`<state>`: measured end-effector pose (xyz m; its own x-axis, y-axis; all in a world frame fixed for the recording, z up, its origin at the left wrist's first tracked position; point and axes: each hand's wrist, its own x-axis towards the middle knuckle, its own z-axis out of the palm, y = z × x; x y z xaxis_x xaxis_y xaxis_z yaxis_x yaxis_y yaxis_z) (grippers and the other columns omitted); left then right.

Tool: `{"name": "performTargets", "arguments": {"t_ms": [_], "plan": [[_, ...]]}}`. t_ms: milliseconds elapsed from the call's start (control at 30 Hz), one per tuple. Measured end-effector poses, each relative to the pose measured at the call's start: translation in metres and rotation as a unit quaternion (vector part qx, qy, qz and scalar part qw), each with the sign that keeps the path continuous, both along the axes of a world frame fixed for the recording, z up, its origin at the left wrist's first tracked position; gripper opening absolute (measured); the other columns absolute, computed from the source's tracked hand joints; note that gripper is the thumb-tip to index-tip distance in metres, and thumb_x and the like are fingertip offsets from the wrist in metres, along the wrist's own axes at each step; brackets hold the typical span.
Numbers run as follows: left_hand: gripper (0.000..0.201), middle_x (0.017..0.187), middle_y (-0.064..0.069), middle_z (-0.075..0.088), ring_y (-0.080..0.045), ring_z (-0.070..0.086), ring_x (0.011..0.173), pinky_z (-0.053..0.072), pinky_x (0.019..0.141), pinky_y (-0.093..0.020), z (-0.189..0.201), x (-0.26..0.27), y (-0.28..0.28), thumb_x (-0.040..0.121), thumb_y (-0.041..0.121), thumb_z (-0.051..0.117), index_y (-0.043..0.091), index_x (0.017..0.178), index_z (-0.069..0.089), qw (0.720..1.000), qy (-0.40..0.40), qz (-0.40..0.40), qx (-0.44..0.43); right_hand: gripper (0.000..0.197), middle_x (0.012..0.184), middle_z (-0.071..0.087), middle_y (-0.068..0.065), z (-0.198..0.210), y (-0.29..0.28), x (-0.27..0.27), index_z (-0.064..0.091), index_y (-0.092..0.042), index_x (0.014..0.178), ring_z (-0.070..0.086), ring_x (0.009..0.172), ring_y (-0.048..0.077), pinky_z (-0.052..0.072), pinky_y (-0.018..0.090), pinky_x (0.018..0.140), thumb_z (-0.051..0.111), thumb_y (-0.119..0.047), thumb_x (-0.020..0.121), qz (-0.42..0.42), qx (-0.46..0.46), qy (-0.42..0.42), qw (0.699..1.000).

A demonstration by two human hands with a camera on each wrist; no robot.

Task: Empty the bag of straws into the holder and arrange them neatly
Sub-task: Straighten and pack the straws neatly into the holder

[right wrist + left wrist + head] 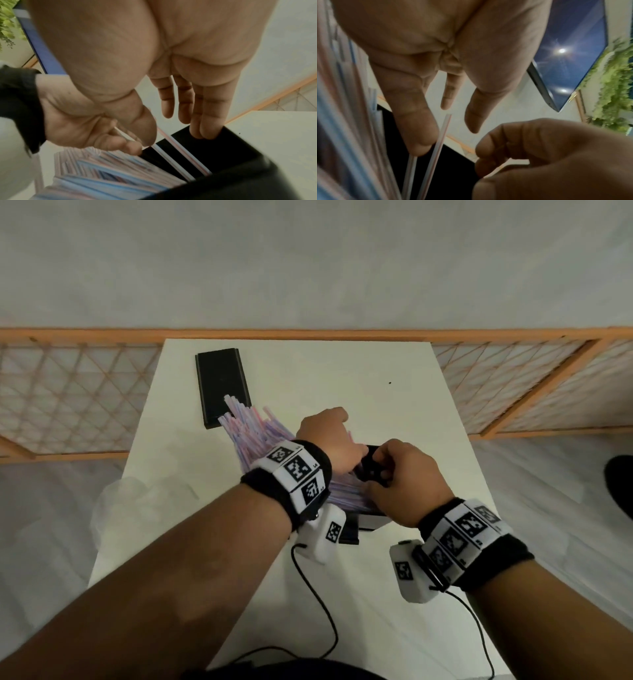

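- Both hands are working at the open black rectangular holder [368, 470] near the front of the white worktop [342, 371], and the mass of thin pink-and-blue striped plastic straws [253, 436] leans out of it to the left, fanned and untidy.
- The left hand [329, 440] reaches in with fingers fairly straight and relaxed; its fingertip [419, 146] presses against a loose straw [440, 143] and pinches nothing.
- The right hand [404, 474] has fingers spread, two fingertips [204, 131] dipped inside the holder's far wall, the thumb beside two stray straws [173, 152] crossing the dark opening.
- The job now, I'd say, is herding those strays back to the main bundle: sweep with flat fingers, gently, because these light tubes will likely flick out.
- The right hand would do well to brace the holder while the left rakes the fan upright.
- A flat black lid-like slab [222, 385] lies further back, with straw tips over its near end; a crumpled clear plastic bag [137, 501] sits at the left edge, seemingly empty.
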<state>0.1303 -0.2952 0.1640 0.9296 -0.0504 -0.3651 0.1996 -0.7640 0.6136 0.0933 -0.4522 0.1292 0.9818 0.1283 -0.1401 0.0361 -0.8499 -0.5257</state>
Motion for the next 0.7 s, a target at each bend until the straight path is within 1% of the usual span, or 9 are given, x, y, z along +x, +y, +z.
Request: {"name": "performTargets", "arguments": {"t_ms": [67, 133, 200, 333, 433, 500, 567, 633, 700], "plan": [[0.051, 0.138, -0.004, 0.059, -0.025, 0.057, 0.124, 0.045, 0.095, -0.028, -0.003, 0.007, -0.006, 0.094, 0.040, 0.067, 0.016, 0.137, 0.058, 1.000, -0.002, -0.005, 0.028, 0.030, 0.093, 0.061, 0.005, 0.002, -0.002, 0.001, 0.058, -0.013, 0.098, 0.058, 0.084, 0.025, 0.049, 0.034, 0.075, 0.075, -0.018, 0.074, 0.001, 0.002, 0.002, 1.000], [0.035, 0.119, -0.007, 0.070, -0.026, 0.065, 0.113, 0.052, 0.093, -0.030, -0.004, 0.012, -0.012, 0.096, 0.038, 0.065, 0.009, 0.115, 0.072, 0.998, -0.017, -0.012, 0.059, 0.029, 0.091, 0.060, 0.003, 0.004, -0.005, 0.001, 0.058, -0.016, 0.097, 0.057, 0.084, 0.023, 0.047, 0.031, 0.074, 0.076, -0.021, 0.075, 0.003, 0.002, 0.007, 1.000], [0.028, 0.110, -0.009, 0.074, -0.027, 0.067, 0.108, 0.053, 0.096, -0.034, -0.004, 0.013, -0.015, 0.099, 0.030, 0.062, 0.006, 0.104, 0.076, 0.995, -0.037, -0.027, 0.090, 0.027, 0.088, 0.059, -0.001, 0.005, -0.007, 0.002, 0.058, -0.019, 0.094, 0.056, 0.081, 0.021, 0.045, 0.028, 0.072, 0.077, -0.024, 0.076, 0.002, 0.008, 0.008, 1.000], [0.018, 0.105, -0.007, 0.075, -0.026, 0.069, 0.102, 0.053, 0.095, -0.036, 0.001, 0.010, -0.009, 0.095, 0.013, 0.062, 0.007, 0.099, 0.078, 0.990, -0.072, -0.049, 0.115, 0.024, 0.087, 0.062, -0.003, 0.009, -0.011, 0.005, 0.059, -0.020, 0.091, 0.059, 0.080, 0.019, 0.045, 0.027, 0.071, 0.077, -0.025, 0.076, -0.008, 0.004, -0.003, 1.000], [0.015, 0.103, -0.004, 0.075, -0.024, 0.069, 0.101, 0.052, 0.096, -0.033, 0.007, 0.005, -0.002, 0.093, 0.010, 0.064, 0.009, 0.096, 0.079, 0.988, -0.093, -0.059, 0.110, 0.024, 0.089, 0.064, -0.002, 0.010, -0.010, 0.009, 0.060, -0.018, 0.091, 0.061, 0.081, 0.020, 0.048, 0.029, 0.073, 0.078, -0.025, 0.076, -0.015, 0.002, -0.002, 1.000], [0.012, 0.098, -0.001, 0.075, -0.022, 0.068, 0.099, 0.052, 0.093, -0.029, 0.014, 0.003, 0.004, 0.091, 0.011, 0.066, 0.011, 0.093, 0.079, 0.991, -0.103, -0.047, 0.075, 0.027, 0.090, 0.064, -0.001, 0.011, -0.007, 0.012, 0.060, -0.018, 0.094, 0.062, 0.084, 0.021, 0.050, 0.030, 0.075, 0.078, -0.026, 0.075, -0.004, -0.003, -0.008, 1.000], [0.011, 0.088, 0.003, 0.072, -0.017, 0.066, 0.092, 0.053, 0.087, -0.025, 0.023, -0.002, 0.010, 0.090, 0.013, 0.068, 0.015, 0.091, 0.079, 0.989, -0.134, -0.036, 0.041, 0.038, 0.098, 0.063, -0.001, 0.012, 0.000, 0.014, 0.060, -0.017, 0.106, 0.060, 0.091, 0.021, 0.047, 0.029, 0.078, 0.079, -0.029, 0.075, 0.020, -0.009, -0.017, 1.000], [0.010, 0.082, 0.006, 0.070, -0.011, 0.066, 0.085, 0.051, 0.081, -0.018, 0.035, -0.007, 0.019, 0.089, 0.015, 0.070, 0.018, 0.090, 0.079, 0.984, -0.173, -0.036, 0.018, 0.055, 0.111, 0.059, 0.000, 0.014, 0.009, 0.016, 0.057, -0.018, 0.123, 0.057, 0.098, 0.019, 0.043, 0.027, 0.083, 0.080, -0.035, 0.076, 0.055, -0.008, -0.026, 0.998], [0.008, 0.078, 0.012, 0.071, -0.004, 0.067, 0.077, 0.050, 0.073, -0.009, 0.048, -0.013, 0.029, 0.088, 0.016, 0.072, 0.019, 0.088, 0.080, 0.978, -0.204, -0.040, -0.007, 0.053, 0.110, 0.058, -0.002, 0.015, 0.021, 0.019, 0.056, -0.021, 0.127, 0.056, 0.097, 0.017, 0.040, 0.026, 0.081, 0.077, -0.037, 0.081, 0.079, 0.004, -0.025, 0.997]]}}
